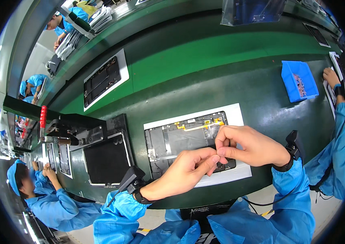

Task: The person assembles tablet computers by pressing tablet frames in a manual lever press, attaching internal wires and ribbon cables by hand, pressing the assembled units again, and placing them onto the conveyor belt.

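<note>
An opened tablet housing (168, 142), dark with silvery areas and a yellow flex cable (197, 127) along its far side, lies on a white sheet (237, 118) before me. Above its near right part, my left hand (188, 166) and my right hand (247, 146) meet at the fingertips. Both are closed in a pinch, thumbs against forefingers. Whatever sits between the fingertips, if anything, is too small or hidden to name. Each wrist wears a black strap with a black device.
Left of the housing stands a black press fixture (79, 134) with a red-handled lever, beside a framed dark panel (109, 160). Another tablet housing (103, 79) lies far left. A blue bin (300, 83) of small pinkish parts stands at right. Co-workers in blue sit on both sides.
</note>
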Action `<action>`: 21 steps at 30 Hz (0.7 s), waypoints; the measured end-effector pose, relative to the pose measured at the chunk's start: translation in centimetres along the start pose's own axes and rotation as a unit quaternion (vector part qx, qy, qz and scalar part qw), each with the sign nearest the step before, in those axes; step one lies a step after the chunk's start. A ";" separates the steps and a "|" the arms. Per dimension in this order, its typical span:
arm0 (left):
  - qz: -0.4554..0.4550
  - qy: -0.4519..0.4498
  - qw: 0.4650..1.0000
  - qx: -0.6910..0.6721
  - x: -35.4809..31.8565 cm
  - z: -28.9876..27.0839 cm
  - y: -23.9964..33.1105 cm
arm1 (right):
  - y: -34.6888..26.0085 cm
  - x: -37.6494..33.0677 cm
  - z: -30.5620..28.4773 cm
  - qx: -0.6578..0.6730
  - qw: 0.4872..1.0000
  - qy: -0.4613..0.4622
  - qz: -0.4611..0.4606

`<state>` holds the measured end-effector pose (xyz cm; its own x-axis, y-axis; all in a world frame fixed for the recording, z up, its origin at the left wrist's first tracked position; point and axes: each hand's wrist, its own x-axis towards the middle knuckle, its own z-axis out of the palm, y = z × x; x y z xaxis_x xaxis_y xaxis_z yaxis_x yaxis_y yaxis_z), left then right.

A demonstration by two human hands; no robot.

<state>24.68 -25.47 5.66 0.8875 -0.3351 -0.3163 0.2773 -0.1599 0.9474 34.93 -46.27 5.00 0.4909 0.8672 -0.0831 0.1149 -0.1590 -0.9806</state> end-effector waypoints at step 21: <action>0.236 0.222 0.789 0.521 5.9 -2.7 -1.9 | 2.1 0.2 -3.3 -0.163 0.958 0.224 -0.078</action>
<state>30.41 -24.62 2.13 0.9072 -0.2643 0.3272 -0.3709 -0.8695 0.3261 38.09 -48.00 3.49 0.7579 0.6155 0.2161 0.4455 -0.2464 -0.8607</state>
